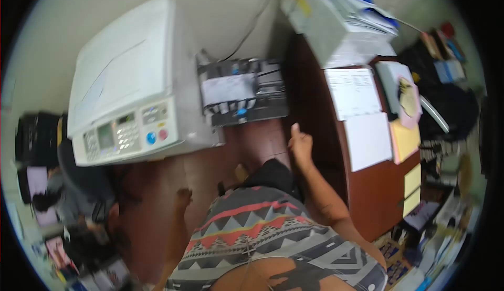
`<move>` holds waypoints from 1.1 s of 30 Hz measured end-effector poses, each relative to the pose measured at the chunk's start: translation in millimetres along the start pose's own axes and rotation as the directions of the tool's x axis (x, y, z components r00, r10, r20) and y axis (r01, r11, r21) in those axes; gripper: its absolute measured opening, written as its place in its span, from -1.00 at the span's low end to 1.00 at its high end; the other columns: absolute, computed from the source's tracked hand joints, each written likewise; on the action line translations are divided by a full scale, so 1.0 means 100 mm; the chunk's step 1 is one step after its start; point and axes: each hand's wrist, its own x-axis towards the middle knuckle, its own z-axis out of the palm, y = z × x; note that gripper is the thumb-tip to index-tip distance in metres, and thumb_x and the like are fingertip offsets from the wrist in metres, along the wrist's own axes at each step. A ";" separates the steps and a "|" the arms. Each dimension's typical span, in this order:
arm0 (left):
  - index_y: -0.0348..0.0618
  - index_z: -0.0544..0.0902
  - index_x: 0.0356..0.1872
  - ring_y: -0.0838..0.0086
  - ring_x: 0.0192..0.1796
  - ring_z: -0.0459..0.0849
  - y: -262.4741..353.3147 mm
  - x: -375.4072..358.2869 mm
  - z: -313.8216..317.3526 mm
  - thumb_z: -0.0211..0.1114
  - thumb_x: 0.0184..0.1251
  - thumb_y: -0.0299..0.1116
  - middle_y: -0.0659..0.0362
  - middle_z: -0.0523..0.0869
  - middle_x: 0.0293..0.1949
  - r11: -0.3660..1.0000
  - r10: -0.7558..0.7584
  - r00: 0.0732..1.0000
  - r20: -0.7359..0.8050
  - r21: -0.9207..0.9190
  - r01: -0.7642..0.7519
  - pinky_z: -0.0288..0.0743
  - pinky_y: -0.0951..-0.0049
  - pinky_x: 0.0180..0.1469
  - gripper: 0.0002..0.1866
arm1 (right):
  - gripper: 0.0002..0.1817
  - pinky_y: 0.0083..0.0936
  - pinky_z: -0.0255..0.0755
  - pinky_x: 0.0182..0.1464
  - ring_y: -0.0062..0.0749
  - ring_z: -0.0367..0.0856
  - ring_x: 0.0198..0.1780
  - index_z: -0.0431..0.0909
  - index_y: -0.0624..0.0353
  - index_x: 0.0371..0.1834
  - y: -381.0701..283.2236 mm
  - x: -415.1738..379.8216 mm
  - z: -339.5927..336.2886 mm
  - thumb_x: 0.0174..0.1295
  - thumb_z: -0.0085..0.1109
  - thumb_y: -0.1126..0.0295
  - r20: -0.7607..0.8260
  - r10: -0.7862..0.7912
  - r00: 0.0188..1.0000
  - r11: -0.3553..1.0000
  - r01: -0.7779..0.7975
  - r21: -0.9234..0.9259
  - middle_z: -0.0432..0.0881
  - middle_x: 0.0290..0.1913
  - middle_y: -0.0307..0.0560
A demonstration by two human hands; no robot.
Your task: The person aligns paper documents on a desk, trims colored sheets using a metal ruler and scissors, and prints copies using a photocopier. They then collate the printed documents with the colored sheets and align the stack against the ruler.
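Observation:
My right hand (301, 146) hangs in front of me, close to the left edge of the wooden desk (362, 207). One finger points forward and the others are loosely bent; I see nothing held. Low on the other side, my left hand (184, 197) is dark and blurred over the floor, so its fingers do not show clearly. Ahead on the left stands a large white photocopier (123, 81), with a keypad and blue and red buttons on its panel (128, 131). Neither hand touches it.
Beside the copier is a black unit (244, 91) with a paper on it. Papers (367, 138) and a stacked pile (341, 28) lie on the desk. Behind on the left, a person (79, 196) sits near a chair. Reddish tiles (252, 144) cover the floor.

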 end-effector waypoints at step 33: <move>-0.14 0.69 -0.25 0.54 -0.40 0.70 0.67 -1.59 0.24 0.31 0.34 -0.31 0.23 0.72 -0.40 0.568 -0.801 0.597 0.042 -0.263 0.780 0.52 0.48 -0.50 -0.87 | -0.02 -0.33 0.64 -0.29 -0.14 0.70 -0.19 0.01 0.44 0.26 2.77 4.69 3.62 -0.20 0.51 0.50 -0.135 0.006 0.991 0.832 -0.079 -0.549 0.62 -0.10 0.23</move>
